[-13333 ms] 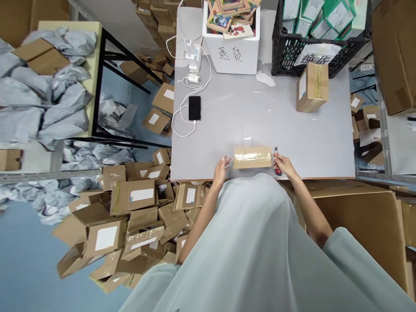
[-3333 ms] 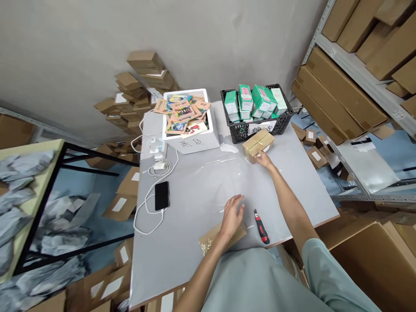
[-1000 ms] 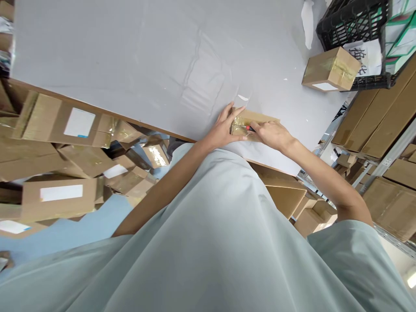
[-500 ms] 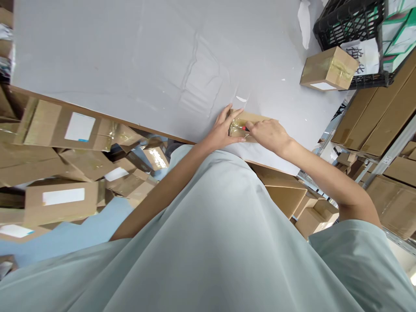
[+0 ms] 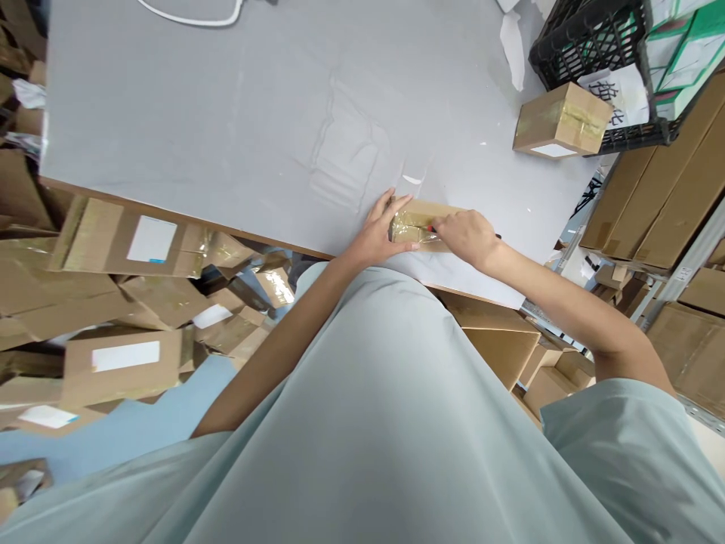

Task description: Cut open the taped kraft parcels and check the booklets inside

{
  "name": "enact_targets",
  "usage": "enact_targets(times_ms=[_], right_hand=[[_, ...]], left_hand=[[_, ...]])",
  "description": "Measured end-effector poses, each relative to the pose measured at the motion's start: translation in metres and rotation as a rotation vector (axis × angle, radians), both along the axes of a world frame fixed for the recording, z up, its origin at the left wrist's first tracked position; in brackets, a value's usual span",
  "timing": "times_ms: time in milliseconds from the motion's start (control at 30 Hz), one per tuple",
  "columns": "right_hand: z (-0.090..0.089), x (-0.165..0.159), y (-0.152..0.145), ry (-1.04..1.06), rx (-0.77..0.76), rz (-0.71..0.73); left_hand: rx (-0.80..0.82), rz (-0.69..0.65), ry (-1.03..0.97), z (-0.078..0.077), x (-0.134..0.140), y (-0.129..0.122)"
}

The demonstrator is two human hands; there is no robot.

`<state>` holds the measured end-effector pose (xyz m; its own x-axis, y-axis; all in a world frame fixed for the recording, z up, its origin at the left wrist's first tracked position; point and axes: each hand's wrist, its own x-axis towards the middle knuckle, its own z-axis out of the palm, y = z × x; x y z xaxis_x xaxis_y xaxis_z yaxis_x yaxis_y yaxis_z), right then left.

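Note:
A small cardboard box (image 5: 418, 214) with shiny clear tape lies on the grey table near its front edge. My left hand (image 5: 381, 233) grips the box's left end, fingers along the far side and thumb on the near side. In my closed right hand (image 5: 469, 236) is a slim utility knife (image 5: 431, 228), mostly hidden by the fingers. Its red front part shows over the taped top of the box, and a dark end sticks out behind the hand. The blade itself is too small to make out.
On the table's right stand a taped cardboard box (image 5: 560, 121) and a black plastic crate (image 5: 594, 41) with a handwritten paper. A white cable (image 5: 195, 20) lies at the far edge. Many cartons (image 5: 121, 234) are piled below on the left; shelves with cartons (image 5: 657, 204) stand right.
The view has shifted slightly, bringing a white cable into sight. My right hand has turned a little on the knife, and its dark rear end now shows. The left hand keeps its hold.

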<state>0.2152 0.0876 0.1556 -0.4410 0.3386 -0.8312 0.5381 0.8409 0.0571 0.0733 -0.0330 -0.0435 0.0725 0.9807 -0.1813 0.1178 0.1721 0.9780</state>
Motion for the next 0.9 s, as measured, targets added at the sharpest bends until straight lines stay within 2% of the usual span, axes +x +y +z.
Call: enact_targets(times_ms=[100, 267, 400, 667, 800, 900], right_hand=[[0.006, 0.026, 0.006, -0.164, 0.077, -0.009], [0.014, 0.092, 0.013, -0.28, 0.166, -0.065], [0.011, 0.129, 0.015, -0.257, 0.197, -0.132], [0.004, 0.154, -0.001, -0.165, 0.193, -0.257], [0.004, 0.182, -0.009, -0.111, 0.18, -0.332], [-0.005, 0.215, -0.014, -0.036, 0.205, -0.49]], left_hand=[[-0.008, -0.003, 0.03, 0.001, -0.002, 0.0], [-0.011, -0.032, 0.032, 0.001, -0.004, 0.0], [-0.003, -0.04, 0.052, 0.0, -0.005, 0.001], [-0.04, -0.116, 0.078, 0.005, -0.01, 0.002], [-0.061, -0.165, 0.066, 0.009, -0.016, 0.002], [-0.071, -0.181, 0.041, 0.01, -0.027, 0.002]])
